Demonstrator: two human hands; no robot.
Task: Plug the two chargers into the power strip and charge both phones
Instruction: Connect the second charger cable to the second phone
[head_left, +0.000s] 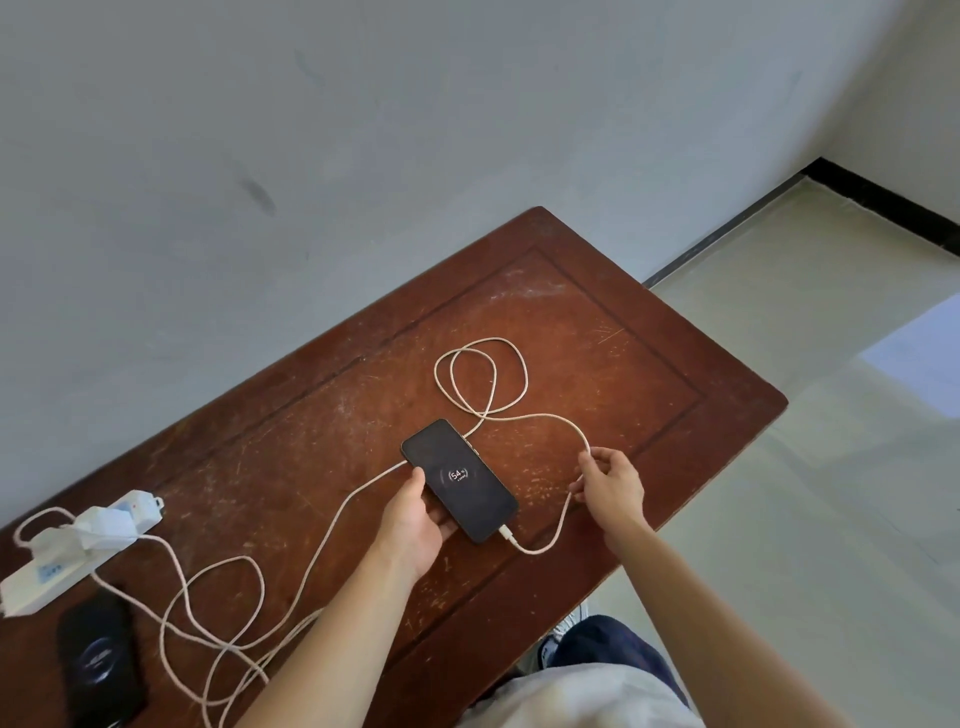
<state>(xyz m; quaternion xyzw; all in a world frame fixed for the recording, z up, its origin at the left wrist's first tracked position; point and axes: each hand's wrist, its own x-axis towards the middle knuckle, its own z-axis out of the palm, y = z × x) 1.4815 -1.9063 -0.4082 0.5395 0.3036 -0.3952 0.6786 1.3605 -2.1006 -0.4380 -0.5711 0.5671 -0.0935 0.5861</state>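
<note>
Closest in, at the worktop's (597, 322) near-left corner, a dark phone (100, 660) lies face up with a faint ring glowing on its screen. Just beyond it sits the white power strip (36, 582), and both white chargers (88, 530) are seated in it, side by side. Their pale cables (228, 582) spill across the wood in loose, overlapping loops.

Now the middle of the worktop: the left hand (415, 525) is on the second phone (460, 480), thumb on the left edge of the glass, fingers tucked under the near side, so they're closed on the handset. The phone lies flat, screen up, showing 54 inside a charging ring. A white plug (506, 534) is pushed into its near end.

Over to the right, the right hand (613, 486) has that phone's cable (561, 525) pinched lightly between thumb and fingers, just beside the phone, the cord curving down from the hand into the plug.

Further back, the same cord runs up past the hand and coils into a couple of loose rings (480, 374) on the bare wood. Behind the worktop, a plain pale wall (363, 130), with tiled floor (831, 467) off to the right.
</note>
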